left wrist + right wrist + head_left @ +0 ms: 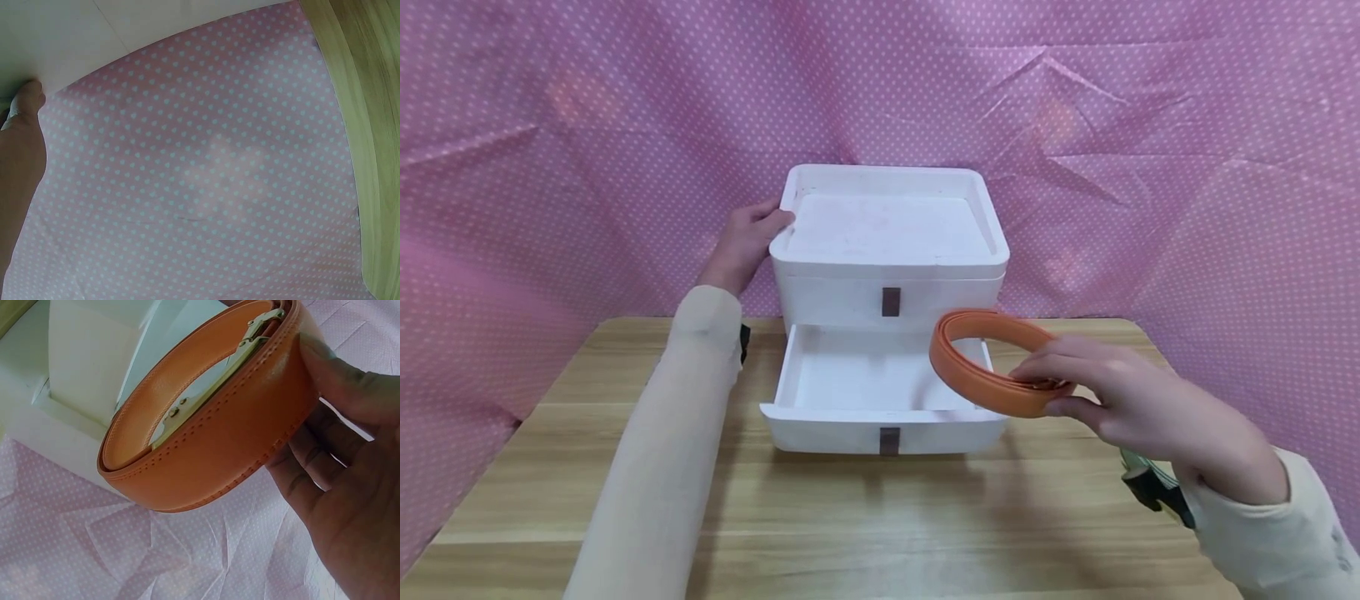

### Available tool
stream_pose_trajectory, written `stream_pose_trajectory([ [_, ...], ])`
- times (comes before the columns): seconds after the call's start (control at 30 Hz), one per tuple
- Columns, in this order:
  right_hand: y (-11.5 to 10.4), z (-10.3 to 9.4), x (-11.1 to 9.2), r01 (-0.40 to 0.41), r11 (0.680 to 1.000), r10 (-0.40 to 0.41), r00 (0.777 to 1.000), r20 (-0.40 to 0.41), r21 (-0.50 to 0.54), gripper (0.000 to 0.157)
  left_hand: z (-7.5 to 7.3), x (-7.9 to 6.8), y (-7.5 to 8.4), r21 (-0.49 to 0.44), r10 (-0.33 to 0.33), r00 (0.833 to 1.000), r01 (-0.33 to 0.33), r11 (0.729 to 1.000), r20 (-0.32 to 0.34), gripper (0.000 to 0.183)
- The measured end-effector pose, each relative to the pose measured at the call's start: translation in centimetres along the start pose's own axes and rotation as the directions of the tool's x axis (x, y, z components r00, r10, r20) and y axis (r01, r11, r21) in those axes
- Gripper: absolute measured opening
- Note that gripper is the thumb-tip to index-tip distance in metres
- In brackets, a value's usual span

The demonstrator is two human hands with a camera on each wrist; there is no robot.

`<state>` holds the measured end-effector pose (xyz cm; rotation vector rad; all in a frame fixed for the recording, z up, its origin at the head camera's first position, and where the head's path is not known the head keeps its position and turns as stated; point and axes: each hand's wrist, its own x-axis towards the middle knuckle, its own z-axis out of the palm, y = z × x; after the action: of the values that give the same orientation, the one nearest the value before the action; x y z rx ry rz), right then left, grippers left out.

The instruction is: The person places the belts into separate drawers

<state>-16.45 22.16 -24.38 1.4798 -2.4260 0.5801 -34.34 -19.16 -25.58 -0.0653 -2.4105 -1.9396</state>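
My right hand pinches a coiled orange leather belt at its right side, holding it above the front right of the pulled-out lower drawer. In the right wrist view, the belt's gold-coloured metal buckle shows inside the coil, and stitching runs along the band. My left hand grips the upper left edge of the white drawer unit, thumb over the rim and other fingers mostly hidden. One fingertip shows against the side wall in the left wrist view.
The unit's upper drawer is closed, and its top is a shallow tray. Brown tabs mark both drawer fronts. A wooden table lies beneath, with pink dotted cloth behind and on both sides. A green-edged object is partly hidden behind the right wrist.
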Motion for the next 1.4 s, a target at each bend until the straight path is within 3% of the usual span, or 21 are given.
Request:
stream_pose_trajectory([
  [0.33,-0.5,0.7,1.4,0.007,1.0,-0.007,1.0,0.024,-0.013,0.05,-0.1,0.0,-0.3,-0.002,0.02,1.0,-0.02,1.0,-0.014,0.058],
  [0.6,-0.7,1.3,3.1,0.073,0.997,-0.073,0.996,0.045,0.009,0.042,-0.1,0.0,-0.2,0.001,0.006,1.0,-0.006,1.0,-0.017,0.058],
  [1.1,-1.3,2.7,4.6,0.086,0.995,-0.092,0.99,0.108,0.059,0.038,0.0,0.1,0.1,0.01,-0.001,1.0,0.002,1.0,-0.014,0.057],
  [1.4,-0.7,3.3,5.2,0.039,0.997,-0.049,0.986,0.158,0.063,0.037,0.0,0.2,-0.1,0.012,0.002,1.0,-0.001,1.0,-0.011,0.058],
])
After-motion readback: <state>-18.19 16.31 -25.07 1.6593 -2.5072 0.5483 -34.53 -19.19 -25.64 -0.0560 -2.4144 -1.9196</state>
